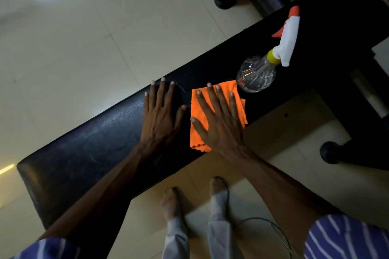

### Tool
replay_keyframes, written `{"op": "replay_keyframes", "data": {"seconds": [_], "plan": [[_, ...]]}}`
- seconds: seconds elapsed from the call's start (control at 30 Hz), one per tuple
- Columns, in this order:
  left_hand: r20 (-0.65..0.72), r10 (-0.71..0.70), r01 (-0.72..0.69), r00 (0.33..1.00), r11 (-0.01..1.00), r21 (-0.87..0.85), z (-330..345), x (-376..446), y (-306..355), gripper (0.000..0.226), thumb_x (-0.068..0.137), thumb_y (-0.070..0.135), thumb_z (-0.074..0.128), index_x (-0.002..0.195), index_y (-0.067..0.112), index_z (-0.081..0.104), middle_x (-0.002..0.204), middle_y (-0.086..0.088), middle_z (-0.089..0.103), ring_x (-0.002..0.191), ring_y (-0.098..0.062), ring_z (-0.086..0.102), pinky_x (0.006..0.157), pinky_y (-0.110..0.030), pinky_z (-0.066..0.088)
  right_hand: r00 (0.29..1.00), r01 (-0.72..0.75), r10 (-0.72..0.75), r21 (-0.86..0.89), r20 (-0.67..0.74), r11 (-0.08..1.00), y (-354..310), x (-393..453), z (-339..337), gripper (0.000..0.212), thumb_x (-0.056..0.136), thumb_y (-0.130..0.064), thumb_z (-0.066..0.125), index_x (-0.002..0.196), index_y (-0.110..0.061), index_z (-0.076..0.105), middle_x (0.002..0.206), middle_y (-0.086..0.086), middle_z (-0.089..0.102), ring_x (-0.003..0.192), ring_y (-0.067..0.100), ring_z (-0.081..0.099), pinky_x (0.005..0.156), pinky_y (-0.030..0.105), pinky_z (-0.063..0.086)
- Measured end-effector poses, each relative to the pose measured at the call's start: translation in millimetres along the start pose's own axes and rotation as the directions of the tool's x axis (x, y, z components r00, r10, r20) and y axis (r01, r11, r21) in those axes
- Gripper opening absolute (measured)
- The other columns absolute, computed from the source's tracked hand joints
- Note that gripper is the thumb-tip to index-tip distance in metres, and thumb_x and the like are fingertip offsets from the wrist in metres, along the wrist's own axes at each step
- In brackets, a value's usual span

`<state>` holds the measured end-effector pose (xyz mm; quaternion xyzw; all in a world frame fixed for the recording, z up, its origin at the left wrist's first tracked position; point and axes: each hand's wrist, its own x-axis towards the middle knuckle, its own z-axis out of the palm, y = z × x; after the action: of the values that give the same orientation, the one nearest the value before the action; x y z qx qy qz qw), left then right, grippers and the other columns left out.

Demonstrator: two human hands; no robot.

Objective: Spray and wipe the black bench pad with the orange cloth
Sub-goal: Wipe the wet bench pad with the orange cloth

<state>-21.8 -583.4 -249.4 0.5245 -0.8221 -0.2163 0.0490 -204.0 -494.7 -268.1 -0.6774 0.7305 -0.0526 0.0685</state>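
Both hands lie flat with straight fingers: the left hand [161, 111] on the black bench pad [88, 143], the right hand [219, 120] pressing the orange cloth [196, 132]. A spray bottle [265, 65] lies just beside the cloth.

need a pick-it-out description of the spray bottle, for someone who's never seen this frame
Find the long black bench pad running diagonally across the pale tiled floor. On it, just beyond the orange cloth under the right hand, stands the spray bottle. It is the only clear round-bodied thing there, with a yellow collar, a white trigger head and an orange nozzle.
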Motion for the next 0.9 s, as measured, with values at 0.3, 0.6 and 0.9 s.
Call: {"op": "replay_keyframes", "data": {"seconds": [0.3, 0.6, 0.9], "plan": [[-0.028, -0.035, 0.036, 0.999, 0.998, 0.042, 6.3, 6.0, -13.0, 0.064, 0.109, 0.049, 0.03, 0.166, 0.021, 0.015, 0.176, -0.005, 0.002, 0.162, -0.025, -0.009, 0.132, -0.051, -0.001, 0.988, -0.121, 0.119, -0.019, -0.101, 0.992, -5.7, 78.1, 4.5, 0.062, 0.111, -0.044, 0.026, 0.168, -0.023, 0.018, 0.178, 0.007, 0.011, 0.166, 0.027, 0.008, 0.132, 0.056, 0.013], [-0.03, -0.09, 0.093, 0.995, 0.99, 0.105, -2.8, 3.6, -30.0, 0.067, 0.107, 0.05, 0.03, 0.165, 0.019, 0.018, 0.175, -0.009, 0.008, 0.162, -0.03, -0.001, 0.131, -0.054, 0.007, 0.992, 0.128, -0.128, 0.033, -0.002, 0.991, -7.8, 113.8, -10.1, 0.061, 0.105, -0.04, 0.034, 0.164, -0.023, 0.035, 0.175, 0.006, 0.026, 0.164, 0.027, 0.019, 0.133, 0.051, 0.014], [0.008, -0.055, 0.054, 0.998, 0.996, 0.074, -5.6, -0.6, -19.6, 0.067, 0.107, 0.048, 0.028, 0.166, 0.018, 0.017, 0.175, -0.01, 0.009, 0.162, -0.028, -0.002, 0.131, -0.054, 0.004, 0.998, 0.051, -0.047, 0.082, -0.04, 0.995, -24.5, 80.9, -9.5, 0.064, 0.101, -0.036, 0.042, 0.164, -0.023, 0.035, 0.175, 0.005, 0.024, 0.165, 0.027, 0.016, 0.132, 0.053, 0.015]]}}
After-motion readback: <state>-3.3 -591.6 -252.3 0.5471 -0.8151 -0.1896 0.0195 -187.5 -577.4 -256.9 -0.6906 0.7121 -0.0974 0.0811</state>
